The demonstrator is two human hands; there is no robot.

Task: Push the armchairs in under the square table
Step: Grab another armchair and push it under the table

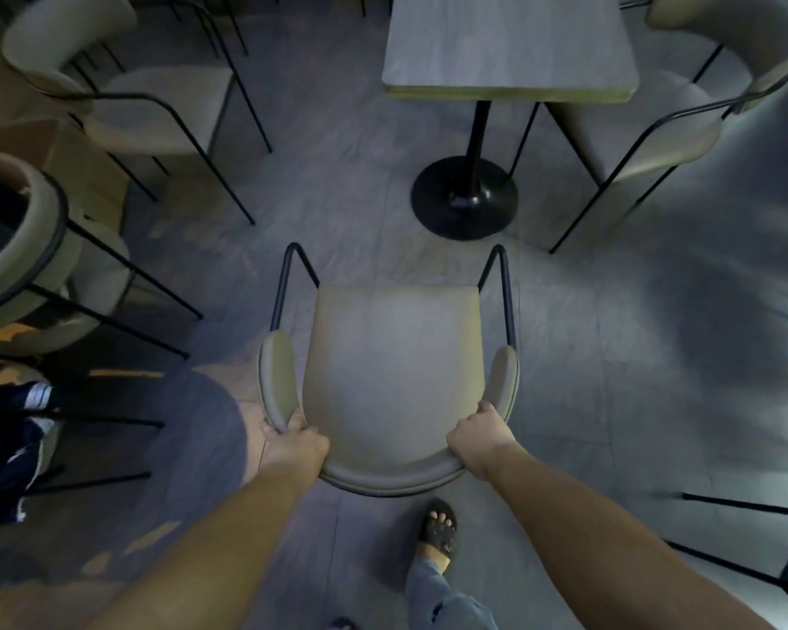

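Note:
A beige padded armchair (392,370) with a black metal frame stands right in front of me, its seat facing the square grey table (510,43). My left hand (292,441) grips the curved backrest at its left corner. My right hand (478,436) grips the backrest at its right corner. The chair's front legs stand just short of the table's round black base (465,200); the seat is apart from the tabletop. A second armchair (683,111) stands at the table's right side, partly under the top.
Two more beige armchairs stand at the left, one at the back (124,97) and one nearer (37,261). Dark cloth (10,447) lies on a chair at the far left. Black chair legs (747,543) reach in at the lower right. My sandalled foot (437,534) is behind the chair.

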